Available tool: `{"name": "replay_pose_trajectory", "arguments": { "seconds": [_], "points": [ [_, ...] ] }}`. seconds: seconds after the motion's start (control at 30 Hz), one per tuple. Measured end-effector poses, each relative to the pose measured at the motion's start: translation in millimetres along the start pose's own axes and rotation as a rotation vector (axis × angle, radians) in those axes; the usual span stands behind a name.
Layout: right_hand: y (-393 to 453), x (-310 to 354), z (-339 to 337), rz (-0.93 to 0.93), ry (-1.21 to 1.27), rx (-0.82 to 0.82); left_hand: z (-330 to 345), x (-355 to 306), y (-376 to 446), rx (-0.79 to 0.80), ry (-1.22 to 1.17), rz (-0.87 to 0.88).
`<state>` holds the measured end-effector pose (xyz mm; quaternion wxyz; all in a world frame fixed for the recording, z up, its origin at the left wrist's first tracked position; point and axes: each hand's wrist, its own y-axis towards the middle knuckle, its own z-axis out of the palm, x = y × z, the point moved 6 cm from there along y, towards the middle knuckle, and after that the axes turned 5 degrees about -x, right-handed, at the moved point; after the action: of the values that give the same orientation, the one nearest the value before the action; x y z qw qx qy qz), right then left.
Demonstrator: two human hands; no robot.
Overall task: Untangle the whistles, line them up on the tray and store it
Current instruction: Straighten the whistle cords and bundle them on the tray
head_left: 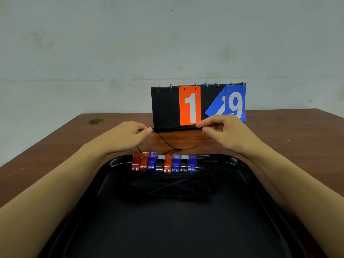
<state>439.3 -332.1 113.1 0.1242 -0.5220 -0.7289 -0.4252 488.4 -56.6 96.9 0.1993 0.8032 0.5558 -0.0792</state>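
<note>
Several whistles (167, 163), red, blue and black, stand side by side in a row along the far edge of a black tray (242, 175). Their black cords lie bundled on the tray just in front of them. One loose black cord (168, 144) trails over the table beyond the tray. My left hand (128, 136) and my right hand (225, 133) each pinch an end of a black cord stretched level between them, above the table behind the row.
A flip scoreboard (197, 105) showing an orange 1 and a blue 9 stands on the brown wooden table (55, 146) right behind my hands. A pale wall rises behind the table. The tray fills the near middle of the table.
</note>
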Motion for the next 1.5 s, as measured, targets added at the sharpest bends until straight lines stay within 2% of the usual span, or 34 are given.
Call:
{"name": "replay_pose_trajectory", "arguments": {
  "seconds": [0.17,0.53,0.7,0.9,1.07,1.2,1.27,1.4,1.5],
  "points": [
    [0,-1,-7,0.046,0.073,-0.072,-5,3,2,-0.060,0.046,0.002],
    [2,-9,-12,0.147,0.065,-0.146,-17,12,6,-0.199,0.180,-0.018],
    [2,-7,-12,0.188,0.230,-0.136,-21,5,1,-0.180,0.060,0.021],
    [-3,19,-9,0.082,0.530,-0.097,-18,-36,-17,-0.135,-0.082,0.191],
    [-10,45,1,-0.063,0.504,-0.047,-6,-81,-30,-0.045,-0.110,0.377],
    [-14,53,5,-0.129,0.467,-0.019,-13,-84,-30,-0.094,-0.202,0.346],
    [-13,53,10,-0.119,0.421,0.031,-19,-81,-29,-0.107,-0.334,0.293],
    [-19,51,26,-0.086,0.356,0.265,-28,-86,-32,0.016,-0.943,0.239],
    [-25,54,33,-0.069,0.359,0.379,-33,-85,-31,0.015,-1.085,0.233]
  ]
}}
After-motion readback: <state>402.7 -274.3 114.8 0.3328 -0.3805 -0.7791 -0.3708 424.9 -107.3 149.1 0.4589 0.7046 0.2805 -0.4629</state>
